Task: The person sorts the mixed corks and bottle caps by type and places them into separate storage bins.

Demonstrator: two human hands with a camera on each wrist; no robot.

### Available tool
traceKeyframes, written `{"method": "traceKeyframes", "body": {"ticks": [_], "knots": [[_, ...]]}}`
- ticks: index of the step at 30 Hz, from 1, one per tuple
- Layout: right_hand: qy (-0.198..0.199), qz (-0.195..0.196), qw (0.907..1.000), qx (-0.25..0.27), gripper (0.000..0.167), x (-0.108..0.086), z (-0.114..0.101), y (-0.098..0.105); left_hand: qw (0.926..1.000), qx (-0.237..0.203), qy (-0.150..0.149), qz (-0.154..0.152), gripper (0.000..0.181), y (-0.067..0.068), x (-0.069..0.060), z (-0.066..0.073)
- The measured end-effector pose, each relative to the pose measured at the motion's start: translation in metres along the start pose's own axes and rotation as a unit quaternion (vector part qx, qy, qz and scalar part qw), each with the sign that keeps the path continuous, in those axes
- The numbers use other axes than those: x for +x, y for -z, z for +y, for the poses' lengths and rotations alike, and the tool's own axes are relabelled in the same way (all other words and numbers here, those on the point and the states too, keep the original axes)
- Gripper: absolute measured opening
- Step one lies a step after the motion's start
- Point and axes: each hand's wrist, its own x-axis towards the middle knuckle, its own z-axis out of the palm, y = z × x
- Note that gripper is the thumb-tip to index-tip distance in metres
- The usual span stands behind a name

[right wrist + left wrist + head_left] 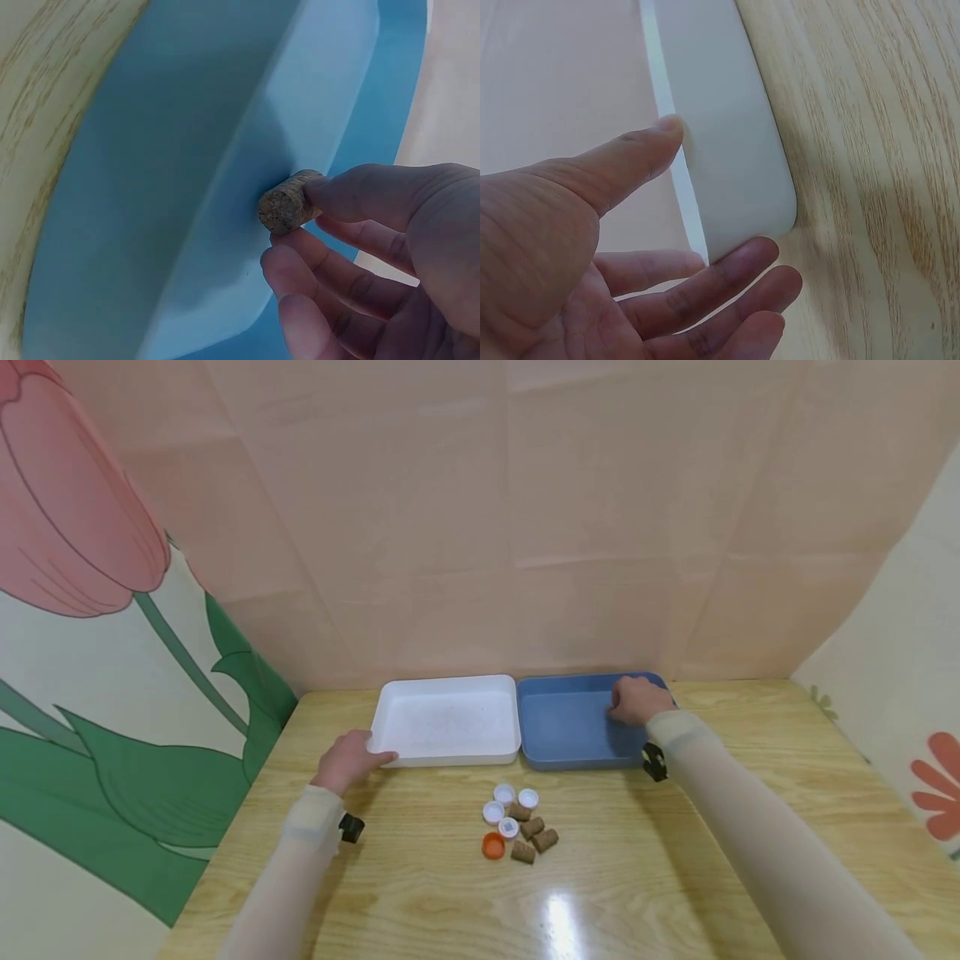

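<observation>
In the right wrist view, a cork (285,206) is pinched between the thumb and fingers of my right hand (641,699). That hand is over the right part of the blue tray (562,727), and the cork is at the tray's inside. My left hand (348,762) touches the near left corner of the white tray (446,727). Its thumb (656,142) lies against the rim on the near side, while the relaxed fingers (727,281) rest around the corner.
Both trays stand side by side at the back of the wooden table (420,877). In front of them lie several white bottle caps (504,794), an orange bottle cap (492,846) and several corks (522,852). A pinkish cloth (480,527) hangs behind.
</observation>
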Motion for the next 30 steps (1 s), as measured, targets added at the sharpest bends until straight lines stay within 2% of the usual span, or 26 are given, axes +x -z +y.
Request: {"method": "traceKeyframes", "body": {"ticks": [13, 22, 26, 30], "knots": [[0.008, -0.003, 1.0, -0.002, 0.022, -0.01, -0.008, 0.006, 1.0, 0.0, -0.002, 0.003, 0.059, 0.001, 0.0, -0.001], [0.021, 0.019, 0.9996, -0.002, 0.032, -0.009, 0.003, 0.006, 0.9999, -0.01, 0.001, 0.005, 0.061, 0.001, -0.001, 0.001], [0.024, 0.021, 0.9995, 0.001, 0.036, -0.013, 0.001, 0.008, 0.9999, -0.012, 0.004, 0.003, 0.06, -0.001, 0.0, 0.001], [0.033, 0.016, 0.9993, 0.003, 0.037, -0.02, -0.005, 0.01, 1.0, -0.008, 0.004, 0.004, 0.067, -0.001, 0.001, 0.0]]}}
